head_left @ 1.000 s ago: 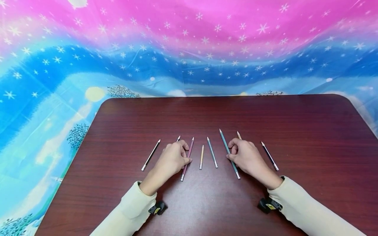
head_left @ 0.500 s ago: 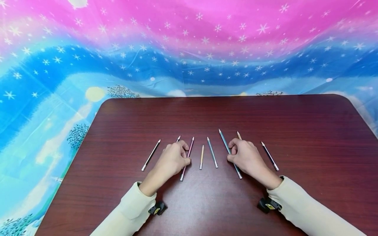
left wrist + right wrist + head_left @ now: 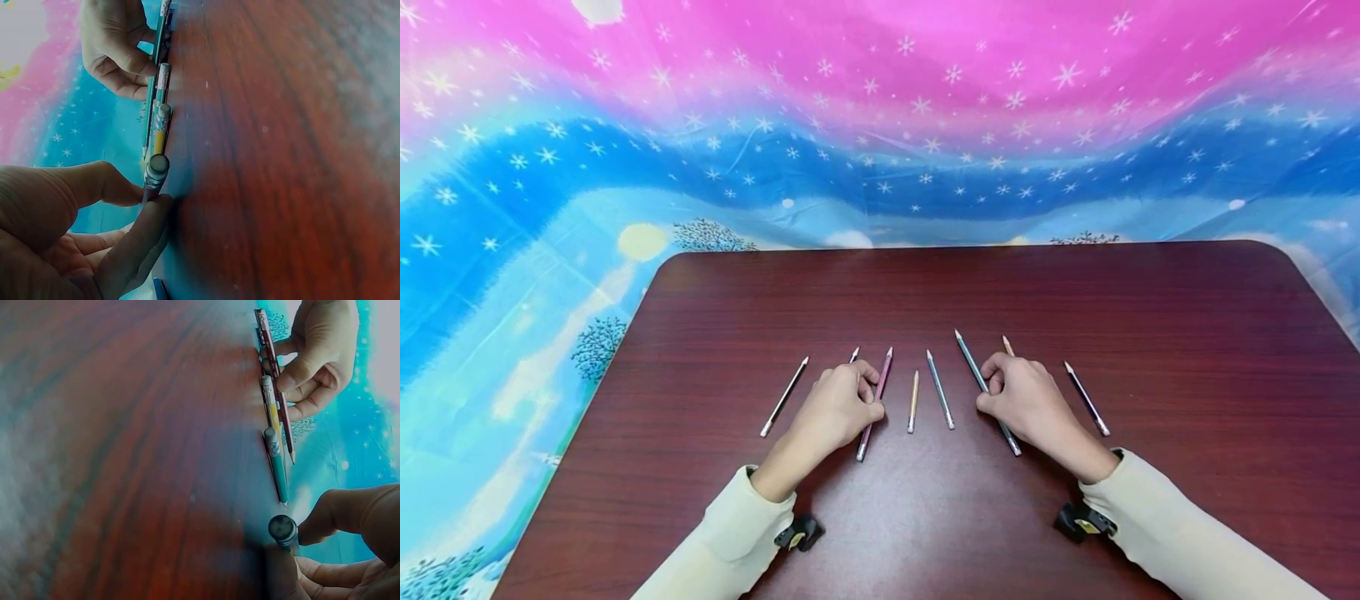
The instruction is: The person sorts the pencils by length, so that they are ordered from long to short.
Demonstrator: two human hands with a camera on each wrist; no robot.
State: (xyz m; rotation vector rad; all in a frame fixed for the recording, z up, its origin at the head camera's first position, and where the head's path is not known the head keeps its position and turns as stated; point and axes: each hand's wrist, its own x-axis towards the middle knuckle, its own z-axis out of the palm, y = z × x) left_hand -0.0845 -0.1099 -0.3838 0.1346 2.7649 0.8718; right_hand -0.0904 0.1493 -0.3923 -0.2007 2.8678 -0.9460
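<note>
In the head view my left hand (image 3: 835,404) pinches a dark pink pencil (image 3: 887,364) between thumb and fingers, its point facing away from me. The left wrist view has the pencil's eraser end (image 3: 157,167) close up, at the fingertips. My right hand (image 3: 1030,400) pinches a teal pencil (image 3: 967,354), which slants with its point to the upper left. Its eraser end (image 3: 284,531) shows between the fingers in the right wrist view. Between the hands lie a short yellow pencil (image 3: 913,402) and a light blue pencil (image 3: 940,389).
A dark pencil (image 3: 785,397) lies outside each hand, the other one (image 3: 1086,398) at right. Behind the left hand a dark pencil tip (image 3: 854,354) shows, behind the right a tan one (image 3: 1007,345). A snowflake-patterned cloth (image 3: 880,125) hangs beyond the brown table (image 3: 880,292).
The teal pencil has turned slightly: its eraser end shifted right and its point a little left. The pink pencil's eraser end moved slightly left. Both hands stay nearly in place.
</note>
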